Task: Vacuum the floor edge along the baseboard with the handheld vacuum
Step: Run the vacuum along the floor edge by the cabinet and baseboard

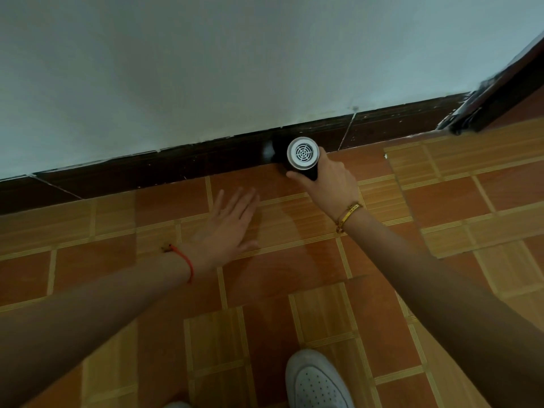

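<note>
My right hand (328, 179) grips a black handheld vacuum (303, 154), whose round white rear grille faces the camera. Its front end points at the dark brown baseboard (176, 163) where the wall meets the floor; the nozzle tip is dark and hard to make out against the baseboard. My left hand (228, 223) lies flat on the orange tiled floor (294, 290), fingers spread and holding nothing, about a hand's width left of the vacuum and just short of the baseboard.
A pale wall (235, 69) rises above the baseboard. A dark door frame (500, 95) stands at the far right end of the baseboard. My white shoe (316, 381) rests on the tiles at the bottom centre.
</note>
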